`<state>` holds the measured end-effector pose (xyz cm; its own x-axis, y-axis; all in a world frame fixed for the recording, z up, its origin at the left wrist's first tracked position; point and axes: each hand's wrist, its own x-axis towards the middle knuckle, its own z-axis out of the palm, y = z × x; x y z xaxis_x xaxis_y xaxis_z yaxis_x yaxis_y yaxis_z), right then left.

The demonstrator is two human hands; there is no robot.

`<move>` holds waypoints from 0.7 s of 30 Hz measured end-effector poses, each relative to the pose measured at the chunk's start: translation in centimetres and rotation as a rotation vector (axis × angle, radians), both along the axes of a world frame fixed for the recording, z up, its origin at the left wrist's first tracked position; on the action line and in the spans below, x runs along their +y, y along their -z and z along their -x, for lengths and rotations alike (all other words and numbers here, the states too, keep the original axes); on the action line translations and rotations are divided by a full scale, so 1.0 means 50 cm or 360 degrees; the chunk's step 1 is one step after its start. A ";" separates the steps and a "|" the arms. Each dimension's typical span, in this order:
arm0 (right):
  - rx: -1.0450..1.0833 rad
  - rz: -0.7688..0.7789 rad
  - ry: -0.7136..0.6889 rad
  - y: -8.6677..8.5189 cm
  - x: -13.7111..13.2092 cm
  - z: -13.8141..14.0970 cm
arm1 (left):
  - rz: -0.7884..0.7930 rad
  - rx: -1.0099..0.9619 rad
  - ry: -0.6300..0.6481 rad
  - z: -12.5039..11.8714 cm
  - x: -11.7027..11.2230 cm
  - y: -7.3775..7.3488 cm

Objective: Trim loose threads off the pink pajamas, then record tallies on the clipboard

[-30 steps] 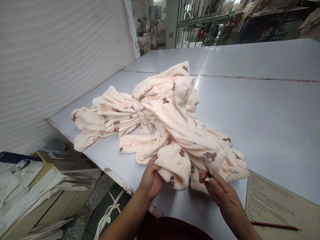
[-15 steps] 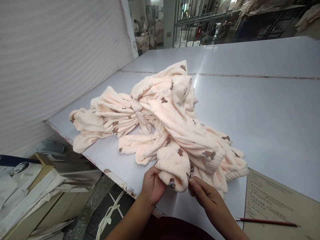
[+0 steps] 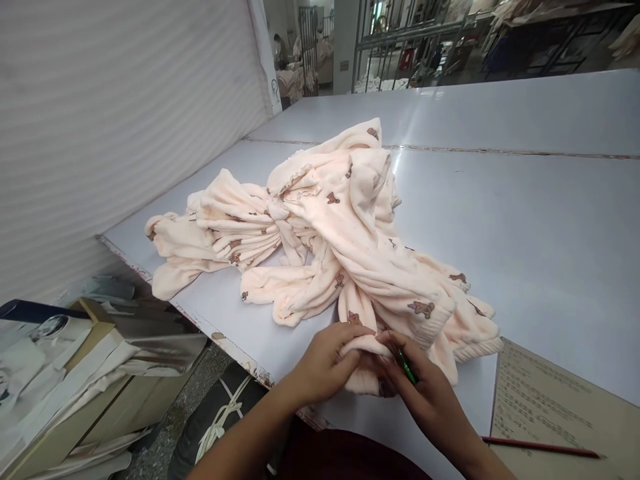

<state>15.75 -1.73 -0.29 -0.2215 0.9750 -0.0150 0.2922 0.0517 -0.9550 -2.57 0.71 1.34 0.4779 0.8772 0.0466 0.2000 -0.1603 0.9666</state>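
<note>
A pile of cream fleece garments with small brown bear prints lies bunched on the table, one part tied in a knot. At its near edge, my left hand is closed on a folded edge of the fleece, thumb below and fingers on top. My right hand is closed beside it at the same fold. In its palm sit small green-handled thread snips, mostly hidden by the fingers; their tips cannot be made out.
On the right, a brown sheet with writing carries a dark red pencil. The pale table has a seam across it. A white quilted sheet hangs at left. Below the table edge stands a box with cloth scraps.
My left hand has moved up and right, turning over onto the fleece. The cuff-like part is now folded between both hands. The snips' green handle has come into view.
</note>
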 end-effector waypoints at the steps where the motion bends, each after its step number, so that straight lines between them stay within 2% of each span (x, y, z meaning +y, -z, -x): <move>1: 0.0089 0.0099 0.0020 -0.001 0.000 0.000 | 0.0198 -0.0142 -0.0027 -0.006 0.010 0.003; 4: 0.0254 0.0360 0.0055 -0.001 0.004 -0.008 | 0.0771 -0.0501 -0.0185 -0.019 0.029 0.024; 7: 0.0010 0.0343 0.0149 -0.005 0.005 -0.026 | 0.1039 -0.0668 -0.0350 -0.026 0.030 0.037; 9: -0.0176 0.0225 0.0269 -0.014 -0.001 -0.036 | 0.1079 -0.0725 -0.0394 -0.028 0.027 0.037; 11: -0.0216 0.0124 0.0309 -0.028 -0.012 -0.040 | 0.1087 -0.0770 -0.0431 -0.029 0.025 0.034; 14: -0.0262 0.0085 0.0124 -0.044 -0.029 -0.035 | 0.1114 -0.0831 -0.0467 -0.031 0.023 0.031; 17: -0.0442 0.0164 -0.0096 -0.043 -0.034 -0.029 | 0.1141 -0.0863 -0.0475 -0.031 0.022 0.033; 21: -0.0565 0.0230 -0.0051 -0.033 -0.029 -0.020 | 0.1130 -0.0851 -0.0445 -0.032 0.020 0.032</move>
<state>16.74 -3.18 1.36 -0.2084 0.9499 -0.2329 0.6066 -0.0612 -0.7926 -0.95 1.71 -0.28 0.3145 0.8645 -0.3921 -0.3578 0.4906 0.7946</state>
